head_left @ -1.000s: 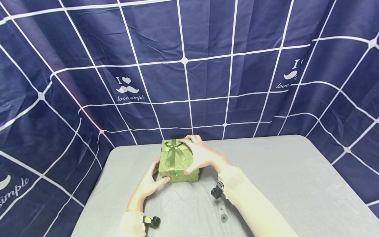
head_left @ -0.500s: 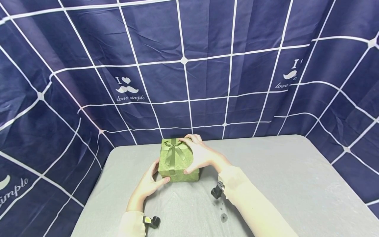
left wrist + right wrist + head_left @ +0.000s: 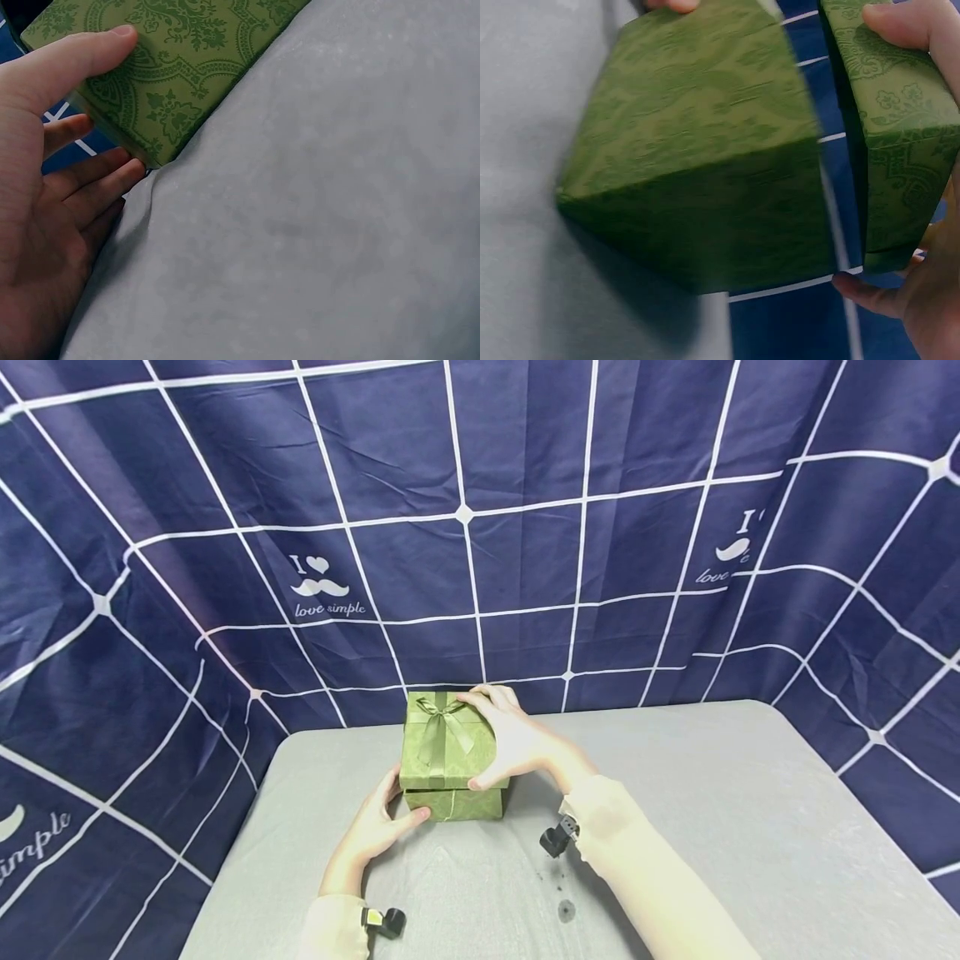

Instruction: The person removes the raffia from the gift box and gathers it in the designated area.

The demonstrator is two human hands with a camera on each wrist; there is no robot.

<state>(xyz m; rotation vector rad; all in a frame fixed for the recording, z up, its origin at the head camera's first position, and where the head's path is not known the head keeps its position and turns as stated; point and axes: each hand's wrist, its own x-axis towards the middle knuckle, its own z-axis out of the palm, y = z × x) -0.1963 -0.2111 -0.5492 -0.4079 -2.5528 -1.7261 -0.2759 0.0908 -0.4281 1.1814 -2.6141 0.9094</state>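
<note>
A green patterned gift box base (image 3: 468, 807) stands on the table; its matching lid (image 3: 431, 756), topped with a ribbon bow (image 3: 441, 710), is raised off it. In the right wrist view a gap shows between the lid (image 3: 907, 97) and the base (image 3: 705, 97). My right hand (image 3: 517, 739) grips the lid by its right side, thumb (image 3: 896, 24) on the front face and fingers at the back. With my left hand (image 3: 378, 818) I hold the base at its front left corner, thumb (image 3: 105, 52) on the front and fingers along the side. The box's inside is hidden.
A grey cloth (image 3: 720, 827) covers the table. Dark blue curtains (image 3: 525, 568) with white lines hang behind and on both sides, close behind the box. Small dark spots (image 3: 566, 910) mark the cloth right of the box. Each wrist wears a small black camera (image 3: 558, 837).
My right hand has moved up with the lid, parting it from the base, more of which now shows. The left hand stays at the base's corner.
</note>
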